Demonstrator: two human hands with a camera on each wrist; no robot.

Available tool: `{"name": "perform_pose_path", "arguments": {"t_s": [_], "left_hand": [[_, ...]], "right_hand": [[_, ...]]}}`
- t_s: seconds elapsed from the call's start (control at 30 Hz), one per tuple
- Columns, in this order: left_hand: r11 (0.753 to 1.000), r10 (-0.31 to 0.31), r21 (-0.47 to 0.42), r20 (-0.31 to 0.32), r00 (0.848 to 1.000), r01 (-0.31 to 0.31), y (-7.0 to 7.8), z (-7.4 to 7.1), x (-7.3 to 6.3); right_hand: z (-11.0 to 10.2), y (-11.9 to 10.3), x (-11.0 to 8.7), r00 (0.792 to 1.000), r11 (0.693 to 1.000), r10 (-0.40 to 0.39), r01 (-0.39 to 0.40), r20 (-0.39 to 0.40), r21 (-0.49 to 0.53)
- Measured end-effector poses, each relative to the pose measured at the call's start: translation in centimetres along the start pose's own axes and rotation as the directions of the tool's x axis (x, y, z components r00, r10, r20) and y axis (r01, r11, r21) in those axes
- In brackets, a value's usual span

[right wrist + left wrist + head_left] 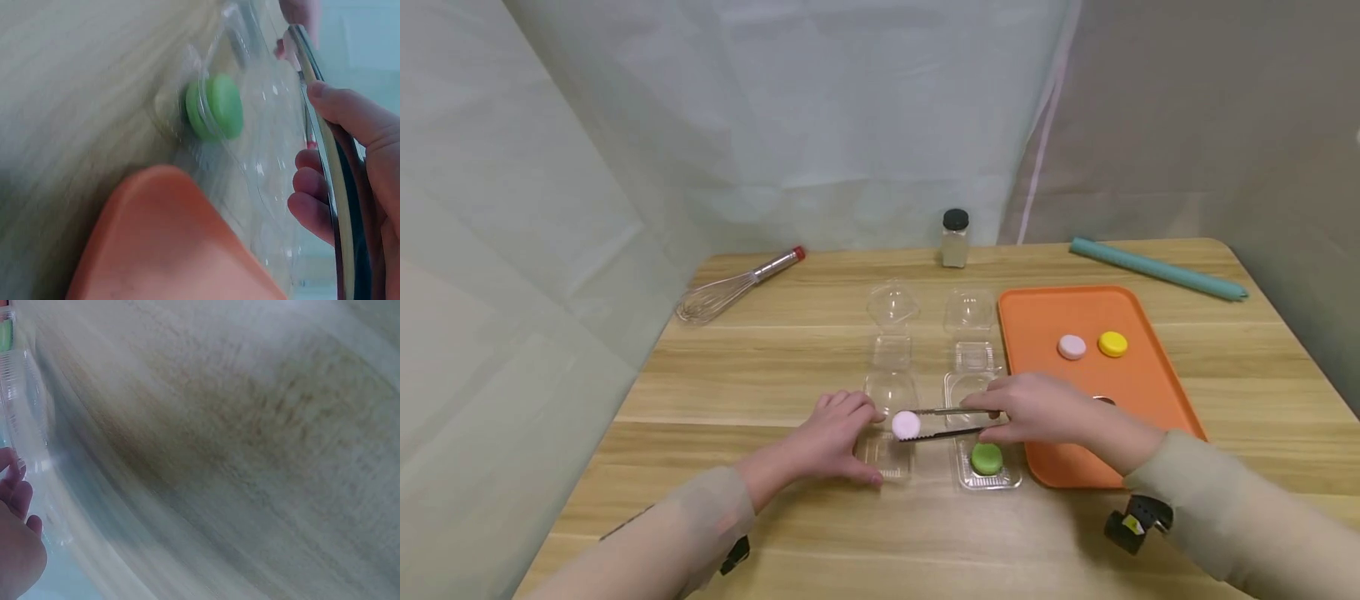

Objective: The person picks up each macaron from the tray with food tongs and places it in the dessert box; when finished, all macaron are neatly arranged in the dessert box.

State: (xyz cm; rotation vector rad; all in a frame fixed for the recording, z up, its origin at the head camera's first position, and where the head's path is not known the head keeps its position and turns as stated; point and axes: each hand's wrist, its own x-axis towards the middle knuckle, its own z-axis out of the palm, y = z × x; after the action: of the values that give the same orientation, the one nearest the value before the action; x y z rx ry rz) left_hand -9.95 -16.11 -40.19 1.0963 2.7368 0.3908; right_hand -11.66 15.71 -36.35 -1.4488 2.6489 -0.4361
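Wooden table (pixel 925 542); orange tray (pixel 1045 317) at its right, beside the work. Two clear boxes lie unfolded in front of the person, lid halves away, ribbed halves near. The right box (pixel 1007 481) has a green macaron (pixel 987 458) in its ribbed half; the left box (pixel 887 467) shows none resting in it.

Left hand (pixel 831 442): at the left box's left side, thumb and fingers spread, gripping nothing that I can make out; contact with the plastic not certain. Right hand (pixel 1037 408): fingers and thumb curled on the metal tongs (pixel 943 433), tip arms parted by one macaron's width.

Pale pink macaron (pixel 906 425): between the tong tips, left of the right-hand fingers. Tongs' long axis runs nearly sideways, tips toward the left hand, which is the nearer hand to the macaron.

Key relation (judgement): macaron overlaps the left box near its fold, toward the right edge; the ribbed half extends nearer the person. Height above the plastic: cannot tell.
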Motion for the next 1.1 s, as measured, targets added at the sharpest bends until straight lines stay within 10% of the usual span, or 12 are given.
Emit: {"name": "perform_pose_path", "arguments": {"t_s": [0.57, 1.1], "left_hand": [[1.000, -0.013, 0.006, -0.002, 1.000, 0.013, 0.2, 0.1, -0.1], [1.000, -0.001, 0.019, -0.021, 1.000, 0.001, 0.0, 0.4, -0.1]], "right_hand": [[0.5, -2.7, 2.4, 0.994, 0.993, 0.017, -0.004, 0.106, -0.118], [-0.6, -5.3, 3.5, 0.956, 0.961, 0.198, -0.146, 0.215, -0.236]]}}
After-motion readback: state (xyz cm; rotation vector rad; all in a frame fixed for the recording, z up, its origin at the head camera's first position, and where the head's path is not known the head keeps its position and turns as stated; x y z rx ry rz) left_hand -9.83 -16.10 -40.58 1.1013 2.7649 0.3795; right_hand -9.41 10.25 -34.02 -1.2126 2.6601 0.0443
